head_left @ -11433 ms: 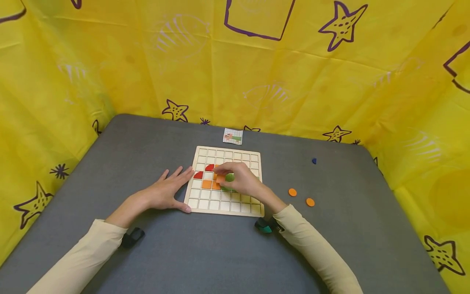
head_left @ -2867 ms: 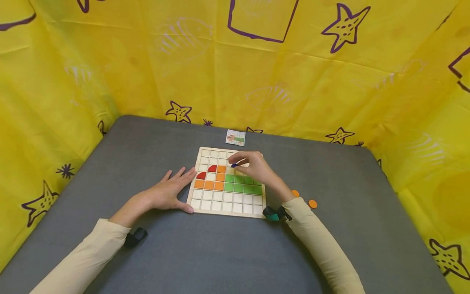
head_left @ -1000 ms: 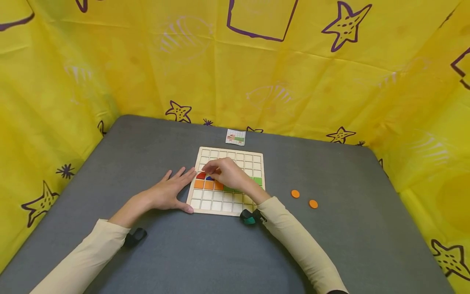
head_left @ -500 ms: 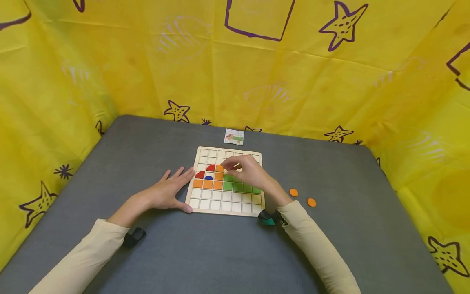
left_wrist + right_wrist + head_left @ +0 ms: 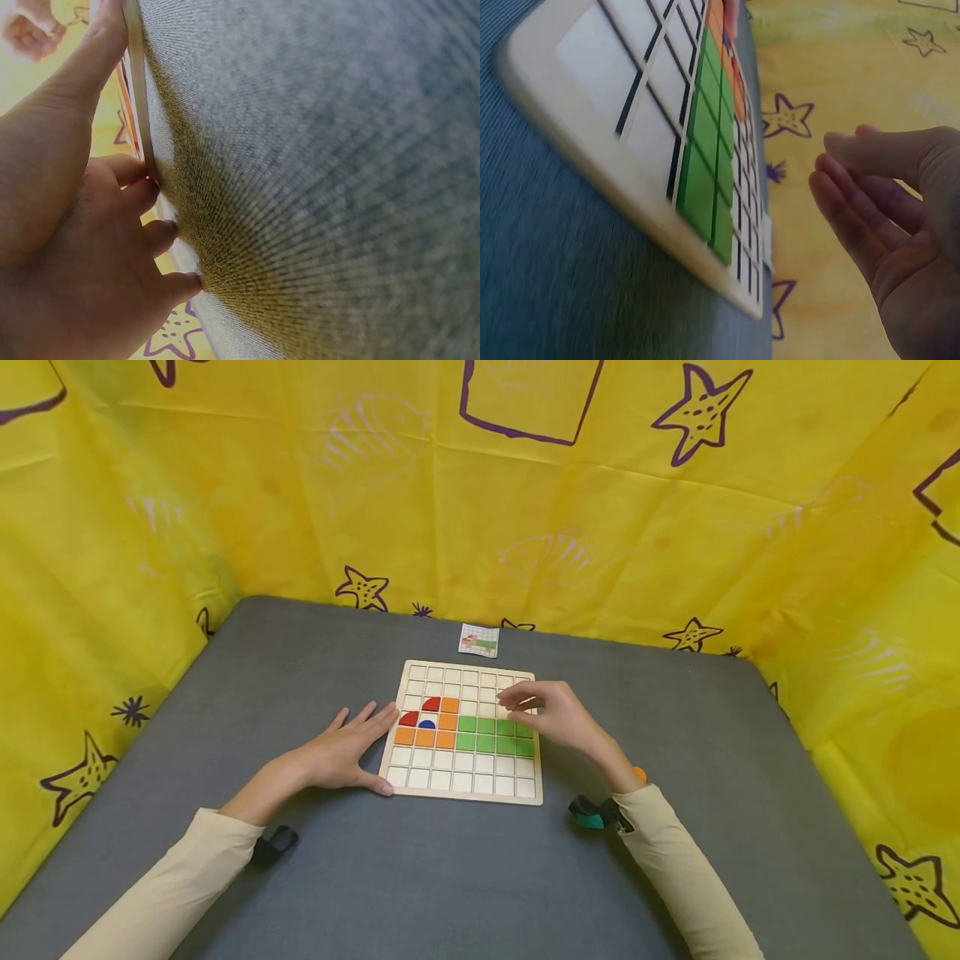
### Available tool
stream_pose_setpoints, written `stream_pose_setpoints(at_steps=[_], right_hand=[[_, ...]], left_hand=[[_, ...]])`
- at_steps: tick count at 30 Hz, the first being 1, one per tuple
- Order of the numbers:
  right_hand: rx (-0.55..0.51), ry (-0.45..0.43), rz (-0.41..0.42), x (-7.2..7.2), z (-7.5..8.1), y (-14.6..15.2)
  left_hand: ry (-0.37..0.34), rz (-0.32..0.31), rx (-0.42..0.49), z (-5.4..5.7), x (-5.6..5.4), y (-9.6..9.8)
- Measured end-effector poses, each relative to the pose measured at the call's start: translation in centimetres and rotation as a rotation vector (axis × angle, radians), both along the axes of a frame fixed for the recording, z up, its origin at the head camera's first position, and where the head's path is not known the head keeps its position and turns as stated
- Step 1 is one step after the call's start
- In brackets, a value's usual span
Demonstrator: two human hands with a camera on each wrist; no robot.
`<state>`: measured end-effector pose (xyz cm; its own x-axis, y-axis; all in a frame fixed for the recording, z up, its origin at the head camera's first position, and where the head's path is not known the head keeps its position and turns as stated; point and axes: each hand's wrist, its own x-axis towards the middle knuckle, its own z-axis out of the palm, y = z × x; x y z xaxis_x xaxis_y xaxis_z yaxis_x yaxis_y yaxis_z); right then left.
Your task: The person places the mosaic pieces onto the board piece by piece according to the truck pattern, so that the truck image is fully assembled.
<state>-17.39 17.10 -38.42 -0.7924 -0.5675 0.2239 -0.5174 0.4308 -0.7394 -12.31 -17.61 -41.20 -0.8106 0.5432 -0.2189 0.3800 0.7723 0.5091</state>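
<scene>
A light wooden grid board [image 5: 480,795] lies on the grey table. On it are red quarter-circles [image 5: 431,703], orange squares [image 5: 424,737], a blue half-circle [image 5: 427,724] and a double row of green squares [image 5: 486,743]. My left hand [image 5: 341,756] rests at the board's left side, fingers spread, with fingertips and thumb touching its edge. My right hand [image 5: 558,714] hovers over the board's right part. Its fingers are loosely bent with nothing visible between them; in the right wrist view this hand [image 5: 892,202] is raised beside the board, apart from it.
Behind the board lies a small card [image 5: 479,641] with a coloured grid picture. An orange disc [image 5: 639,773] shows partly past the right forearm. A yellow printed cloth [image 5: 480,527] hangs around the table's back and sides.
The blue half-circle went from my right hand into the cell between the red and orange pieces. The right hand has since moved right. My left hand has stayed at the board's edge.
</scene>
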Motion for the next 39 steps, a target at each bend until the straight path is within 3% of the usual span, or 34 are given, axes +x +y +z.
stream_pose_setpoints(at_steps=[13,27,34,39], right_hand=[[0.004,-0.107,-0.103,1.0,-0.7,5.2],[0.016,-0.192,-0.129,2.9,0.0,8.6],[0.021,-0.199,-0.147,2.4,-2.6,11.5],[0.032,-0.220,-0.161,2.9,-2.9,13.1]], left_hand=[[-0.009,0.003,-0.008,0.1,0.1,0.0],[-0.009,0.007,-0.012,0.3,0.2,0.2],[-0.011,0.005,-0.013,0.0,0.1,0.1],[-0.019,0.013,-0.012,0.0,0.0,0.0]])
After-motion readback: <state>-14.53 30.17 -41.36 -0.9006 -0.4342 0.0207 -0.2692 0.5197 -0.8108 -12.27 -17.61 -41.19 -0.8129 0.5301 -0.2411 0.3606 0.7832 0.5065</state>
